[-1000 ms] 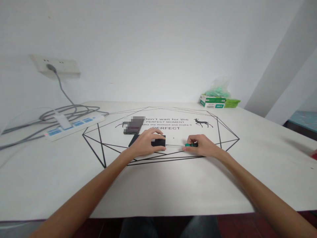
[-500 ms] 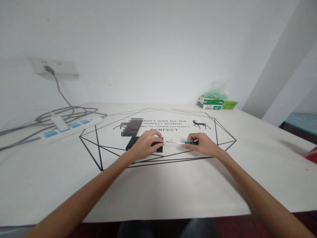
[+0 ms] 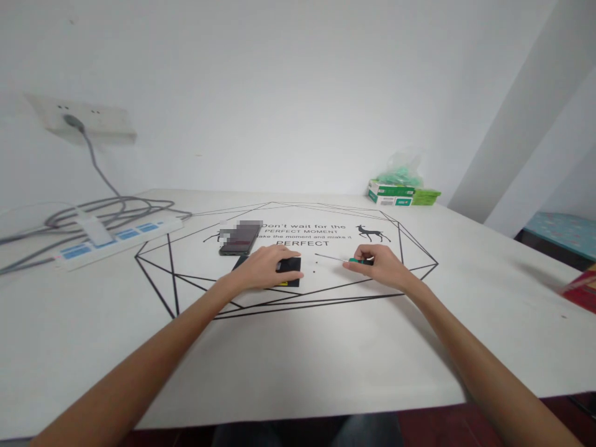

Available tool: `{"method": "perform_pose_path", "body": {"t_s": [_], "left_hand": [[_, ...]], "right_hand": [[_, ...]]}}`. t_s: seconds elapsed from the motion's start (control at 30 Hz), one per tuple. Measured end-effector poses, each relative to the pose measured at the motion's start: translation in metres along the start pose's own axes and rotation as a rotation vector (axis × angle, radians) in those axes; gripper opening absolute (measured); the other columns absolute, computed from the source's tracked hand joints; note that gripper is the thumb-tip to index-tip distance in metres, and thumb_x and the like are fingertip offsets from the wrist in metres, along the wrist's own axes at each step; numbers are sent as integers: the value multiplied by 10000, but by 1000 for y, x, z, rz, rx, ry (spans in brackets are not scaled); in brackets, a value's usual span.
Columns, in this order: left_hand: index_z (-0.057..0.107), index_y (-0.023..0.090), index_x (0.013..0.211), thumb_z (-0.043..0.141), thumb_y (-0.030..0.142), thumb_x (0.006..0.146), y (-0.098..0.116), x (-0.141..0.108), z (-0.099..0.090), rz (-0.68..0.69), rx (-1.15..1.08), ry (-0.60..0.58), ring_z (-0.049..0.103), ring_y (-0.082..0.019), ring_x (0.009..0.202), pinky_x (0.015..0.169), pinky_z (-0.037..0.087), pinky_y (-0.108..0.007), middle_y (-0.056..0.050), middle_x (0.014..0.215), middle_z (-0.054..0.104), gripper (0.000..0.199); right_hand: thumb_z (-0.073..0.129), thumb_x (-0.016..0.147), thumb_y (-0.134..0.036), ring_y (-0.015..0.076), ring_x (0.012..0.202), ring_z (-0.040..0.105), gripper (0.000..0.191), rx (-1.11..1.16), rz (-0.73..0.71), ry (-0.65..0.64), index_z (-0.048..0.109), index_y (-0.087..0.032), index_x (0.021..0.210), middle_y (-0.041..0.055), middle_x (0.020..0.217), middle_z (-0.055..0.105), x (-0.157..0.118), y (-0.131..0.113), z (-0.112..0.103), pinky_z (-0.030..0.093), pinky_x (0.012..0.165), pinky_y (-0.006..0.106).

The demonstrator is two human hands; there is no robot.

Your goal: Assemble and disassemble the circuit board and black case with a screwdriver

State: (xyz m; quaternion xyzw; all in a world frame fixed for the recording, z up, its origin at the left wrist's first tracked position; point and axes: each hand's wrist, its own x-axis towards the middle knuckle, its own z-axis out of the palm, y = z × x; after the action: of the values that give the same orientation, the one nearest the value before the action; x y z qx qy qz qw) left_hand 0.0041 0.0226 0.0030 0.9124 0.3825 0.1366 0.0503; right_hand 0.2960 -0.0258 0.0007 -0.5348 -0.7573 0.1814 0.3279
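Note:
My left hand (image 3: pixel 266 267) spans a flat black box (image 3: pixel 292 270), its thumb at the near edge and its fingers at the far edge. A yellow patch shows on the box's near side; the hand hides much of the rest. To the right, my right hand (image 3: pixel 379 266) grips a screwdriver (image 3: pixel 356 261) by its green and black handle. The thin metal shaft points left, its tip above the table and apart from the box. Two tiny dark specks (image 3: pixel 315 267), too small to name for certain, lie between the box and the screwdriver.
A dark phone (image 3: pixel 241 238), partly pixelated, lies behind the box. On the left are a white power strip (image 3: pixel 116 243) and coiled grey cables (image 3: pixel 102 208). Green and white boxes (image 3: pixel 391 192) with a plastic bag stand at the back right. A red object (image 3: pixel 580 290) sits at the right edge.
My left hand has left the screwdriver tip, opened its pinch and spread over the black box. A second dark speck now shows on the table. The screwdriver tip has tilted up slightly.

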Motion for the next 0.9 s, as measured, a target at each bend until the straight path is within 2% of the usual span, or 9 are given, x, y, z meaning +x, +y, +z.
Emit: {"method": "perform_pose_path", "body": {"t_s": [0.07, 0.13, 0.3, 0.43, 0.57, 0.63, 0.8, 0.9], "left_hand": [[523, 242, 1323, 613, 675, 714, -9, -11, -10, -7, -58, -87, 540, -274, 1155, 967, 400, -340, -86, 1274, 586, 753], [479, 243, 1361, 619, 667, 707, -15, -18, -17, 19, -70, -149, 519, -267, 1181, 992, 381, -326, -84, 1317, 550, 792], [500, 234, 1337, 587, 652, 737, -13, -18, -12, -47, 62, -98, 528, -282, 1137, 963, 390, -358, -96, 1239, 585, 737], [506, 227, 1321, 466, 674, 799, 0, -15, -7, -138, 234, -64, 578, -304, 1022, 814, 448, -369, -118, 1143, 607, 688], [335, 267, 1437, 366, 687, 831, 11, -15, -7, -281, 404, -37, 615, -341, 926, 720, 453, -392, -166, 1237, 533, 738], [316, 257, 1443, 340, 680, 843, 15, -16, -6, -360, 446, -17, 627, -348, 885, 707, 450, -397, -193, 1240, 509, 734], [373, 179, 1397, 367, 618, 854, 30, -15, 1, -541, 419, 35, 627, -356, 882, 698, 449, -382, -226, 1189, 489, 698], [390, 188, 1379, 373, 595, 857, 36, -13, 4, -592, 379, 52, 628, -343, 908, 724, 452, -379, -218, 1206, 478, 662]], "right_hand": [[622, 748, -577, 117, 563, 412, 429, -13, -1, -3, 477, -196, 615, -25, 597, 478, 0, 2, 1, 299, 535, 256], [624, 742, -579, 117, 567, 416, 430, -10, -12, -13, 475, -196, 617, -23, 607, 482, 1, 3, 3, 305, 539, 255], [540, 809, -589, 116, 531, 399, 430, -38, -5, -19, 474, -203, 633, -35, 557, 464, 0, 3, 6, 296, 531, 256], [388, 906, -561, 125, 497, 439, 450, -46, -12, -37, 483, -203, 650, -25, 512, 501, -1, 1, 7, 327, 541, 262], [336, 931, -540, 130, 513, 474, 423, -81, 11, 19, 496, -205, 729, -18, 565, 547, -1, 3, 8, 341, 553, 260], [323, 928, -555, 134, 538, 482, 427, -121, 33, 60, 486, -210, 738, -24, 577, 532, -1, 3, 8, 338, 558, 257], [564, 755, -664, 131, 547, 475, 462, -266, 89, 95, 511, -210, 682, -32, 576, 527, -1, -5, 16, 320, 554, 251], [615, 717, -655, 139, 562, 508, 445, -298, 108, 65, 593, -212, 748, -26, 597, 573, 4, -16, 30, 319, 553, 250]]}}
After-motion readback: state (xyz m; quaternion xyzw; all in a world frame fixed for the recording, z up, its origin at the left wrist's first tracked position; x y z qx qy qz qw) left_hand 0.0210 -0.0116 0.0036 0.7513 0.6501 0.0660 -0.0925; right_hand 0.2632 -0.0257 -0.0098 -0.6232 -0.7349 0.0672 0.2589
